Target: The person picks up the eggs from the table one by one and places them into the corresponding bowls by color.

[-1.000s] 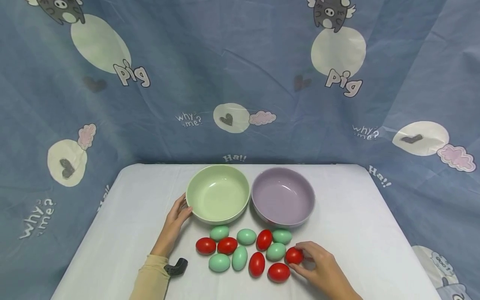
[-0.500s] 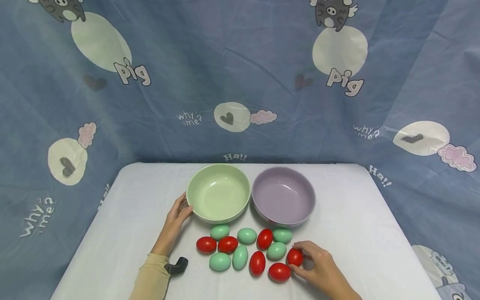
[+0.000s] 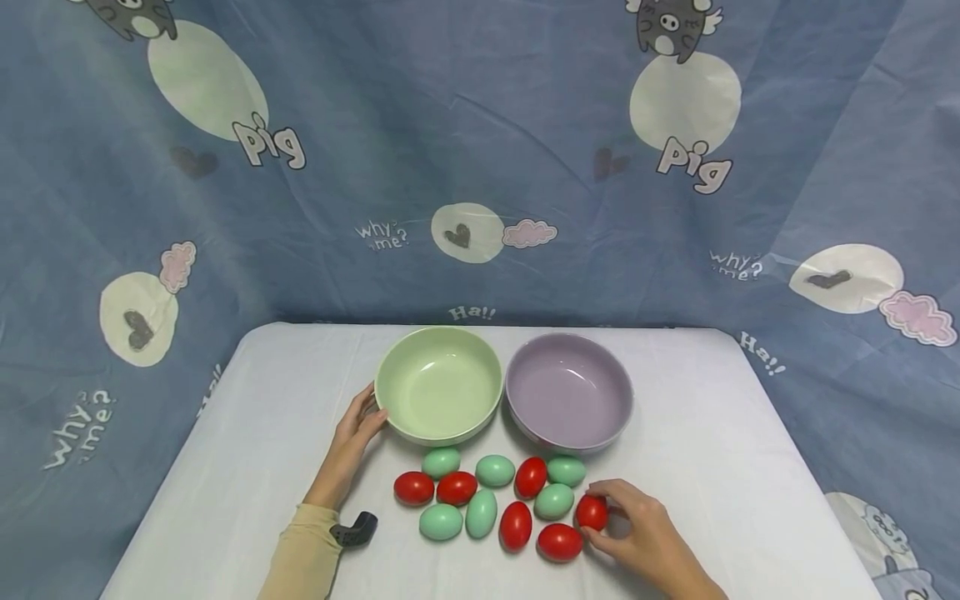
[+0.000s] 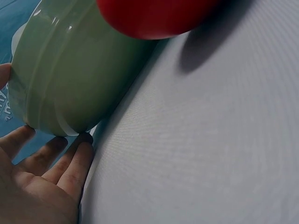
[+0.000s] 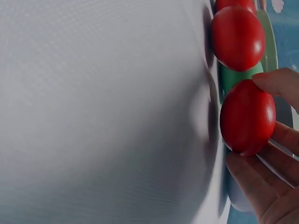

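A light green bowl (image 3: 438,385) stands at the back of the table, and my left hand (image 3: 354,433) rests against its left side. In the left wrist view, extended fingers (image 4: 77,168) touch the outer wall of the bowl, with the thumb farther up at its side. My right hand (image 3: 637,529) pinches a red egg (image 3: 592,512) between thumb and fingertips, at the right end of a group of eggs. The right wrist view shows that red egg (image 5: 247,116) with a finger and thumb at opposite ends. Beside it lie a green egg (image 3: 554,502) and another red egg (image 3: 559,542).
A purple bowl (image 3: 568,392) stands just right of the green one. Several more red eggs (image 3: 515,526) and green eggs (image 3: 441,522) lie before the bowls on the white table (image 3: 720,433). A blue printed cloth (image 3: 480,150) hangs behind. A black device (image 3: 356,530) sits at the left wrist.
The pinched red egg has shifted very slightly away from the neighbouring green egg. My left hand stays at the green bowl, and the head view has moved a touch.
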Available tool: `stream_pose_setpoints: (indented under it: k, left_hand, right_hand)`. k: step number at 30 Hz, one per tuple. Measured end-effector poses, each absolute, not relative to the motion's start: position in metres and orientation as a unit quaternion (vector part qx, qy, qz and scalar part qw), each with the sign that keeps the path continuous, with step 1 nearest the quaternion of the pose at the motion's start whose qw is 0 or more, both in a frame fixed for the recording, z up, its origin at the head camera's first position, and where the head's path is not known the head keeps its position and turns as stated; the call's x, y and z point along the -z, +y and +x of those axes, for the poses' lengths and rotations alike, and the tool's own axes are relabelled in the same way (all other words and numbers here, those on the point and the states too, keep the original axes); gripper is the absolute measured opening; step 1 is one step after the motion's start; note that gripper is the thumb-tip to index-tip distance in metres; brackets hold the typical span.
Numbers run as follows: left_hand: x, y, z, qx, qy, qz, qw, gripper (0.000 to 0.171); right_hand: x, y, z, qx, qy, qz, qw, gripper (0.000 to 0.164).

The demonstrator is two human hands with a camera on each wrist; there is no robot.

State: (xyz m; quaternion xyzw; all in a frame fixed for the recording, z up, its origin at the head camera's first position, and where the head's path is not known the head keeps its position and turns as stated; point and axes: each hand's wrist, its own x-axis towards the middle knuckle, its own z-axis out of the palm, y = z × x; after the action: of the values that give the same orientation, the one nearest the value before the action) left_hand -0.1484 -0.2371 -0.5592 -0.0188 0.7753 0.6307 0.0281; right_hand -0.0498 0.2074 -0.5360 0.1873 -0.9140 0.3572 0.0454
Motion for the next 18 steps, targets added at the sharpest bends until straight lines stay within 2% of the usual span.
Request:
stream_pose_setpoints:
  k: [4,18]
  left_hand:
    - [0.558,-0.237,-0.148,-0.634,0.773,-0.018,0.025,0.065]
    - [0.559,-0.236,-0.149,-0.639,0.768,-0.023,0.031,0.066]
  right_hand:
    - [0.533,0.208,-0.052,-0.358,-0.910,0.198,0.064,0.049]
    - [0.513,0.198,-0.066,-0.398,-0.881,0.245,0.068,0.051]
